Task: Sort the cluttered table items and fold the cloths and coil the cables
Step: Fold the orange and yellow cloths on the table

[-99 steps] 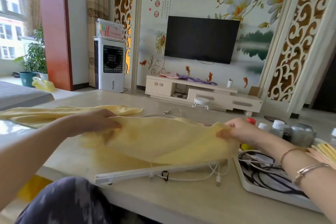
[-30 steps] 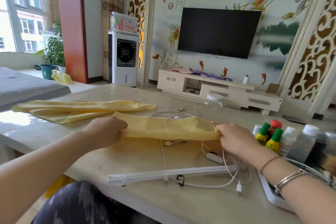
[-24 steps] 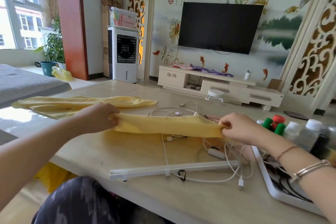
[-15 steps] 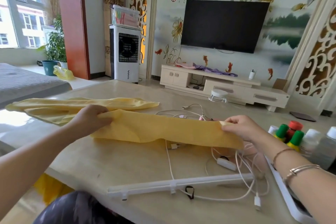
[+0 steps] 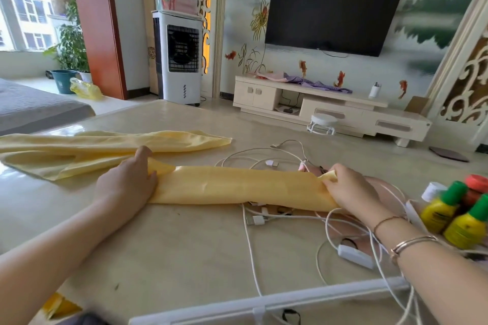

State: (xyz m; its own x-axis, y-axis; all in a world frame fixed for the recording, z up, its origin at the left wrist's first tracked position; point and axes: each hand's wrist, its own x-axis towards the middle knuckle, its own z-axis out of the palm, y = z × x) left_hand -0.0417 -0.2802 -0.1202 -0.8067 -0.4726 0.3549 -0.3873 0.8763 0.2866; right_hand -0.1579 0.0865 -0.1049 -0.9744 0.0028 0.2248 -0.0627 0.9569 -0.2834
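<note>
Folded yellow cloth [image 5: 237,185] lies flat on the surface [image 5: 184,250] as a long narrow strip, running left to right between both hands. Left hand [image 5: 126,182] sits on the strip's left end, fingers curled over the edge, grip clamped on the fabric. Right hand [image 5: 348,187] is at the right end, thumb and fingers pinching a corner of the cloth, grip closed on it. Second yellow cloth [image 5: 92,148] lies loosely bunched behind the strip, toward the far left, its near edge touching the left hand's side of the strip. White cables [image 5: 250,235] are tangled, uncoiled, partly under the strip's right half and spreading toward the near edge. White bar [image 5: 264,306] lies along the near edge. Bottles [image 5: 449,211] with green and red caps stand at the far right.
</note>
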